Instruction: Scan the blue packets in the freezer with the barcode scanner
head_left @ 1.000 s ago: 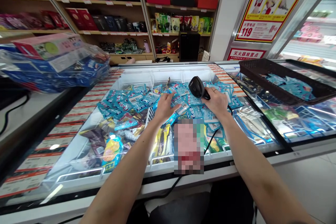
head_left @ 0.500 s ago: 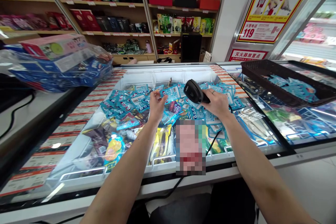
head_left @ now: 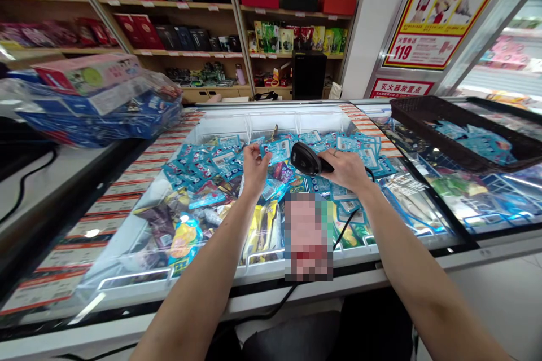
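My right hand (head_left: 345,169) is closed round the handle of a black barcode scanner (head_left: 305,159), whose head points left. A blue packet (head_left: 277,151) with a white printed panel is pinched in the fingers of my left hand (head_left: 255,168). The scanner head sits just to the right of this packet, apart from it. Below both hands, many similar blue packets (head_left: 203,166) lie spread over the glass top of a chest freezer (head_left: 139,282). The scanner's black cord (head_left: 345,229) hangs down from behind my right wrist.
A dark brown basket (head_left: 457,158) with blue packets stands on the right. At the left lie a plastic-wrapped blue bundle and a pink box (head_left: 87,73). Ice-cream wrappers (head_left: 186,240) show through the glass. A pixelated patch covers the front middle. Stocked shelves (head_left: 178,5) stand behind.
My right hand has moved the scanner a little left and down, closer to the blue packet. My left hand has shifted only slightly, still pinching the packet.
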Demonstrator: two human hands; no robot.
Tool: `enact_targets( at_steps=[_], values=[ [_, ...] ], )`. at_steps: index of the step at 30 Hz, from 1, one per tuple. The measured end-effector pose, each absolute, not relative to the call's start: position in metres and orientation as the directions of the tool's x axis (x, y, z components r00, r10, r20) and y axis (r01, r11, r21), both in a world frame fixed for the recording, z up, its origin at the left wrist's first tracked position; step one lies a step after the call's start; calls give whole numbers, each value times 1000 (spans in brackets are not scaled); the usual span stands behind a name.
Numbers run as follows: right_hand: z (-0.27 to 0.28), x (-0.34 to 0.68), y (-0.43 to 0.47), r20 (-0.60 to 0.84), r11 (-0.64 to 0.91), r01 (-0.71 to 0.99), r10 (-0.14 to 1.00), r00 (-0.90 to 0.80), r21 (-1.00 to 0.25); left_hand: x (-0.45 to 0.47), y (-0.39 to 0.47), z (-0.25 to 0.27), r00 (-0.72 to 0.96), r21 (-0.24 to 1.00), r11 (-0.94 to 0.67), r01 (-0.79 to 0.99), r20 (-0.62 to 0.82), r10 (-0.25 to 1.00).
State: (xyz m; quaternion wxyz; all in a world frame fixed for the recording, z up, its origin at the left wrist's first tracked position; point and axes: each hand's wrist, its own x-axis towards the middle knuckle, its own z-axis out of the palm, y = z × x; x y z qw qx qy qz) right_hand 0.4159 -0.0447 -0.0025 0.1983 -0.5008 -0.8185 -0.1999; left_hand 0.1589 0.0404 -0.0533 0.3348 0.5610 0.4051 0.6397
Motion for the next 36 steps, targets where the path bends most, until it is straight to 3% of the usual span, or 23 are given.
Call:
enact_targets(
  at_steps=[23,27,32,34,36],
  values=[
    [-2,415,-45,505,412,902,755,-417,127,160,40,-54,-144,874,-464,146,483,864],
    [-2,417,-45,534,359,926,763,-365,120,154,29,-43,-217,802,-484,349,572,791],
    [-3,421,-44,550,315,942,769,-326,118,144,15,-28,-377,703,-318,636,643,666],
    [-4,422,-43,560,309,944,765,-319,115,144,12,-26,-332,637,-312,705,684,650],
    [-5,422,-42,570,303,947,762,-308,107,146,11,-27,-165,536,-359,765,700,695]
  ],
)
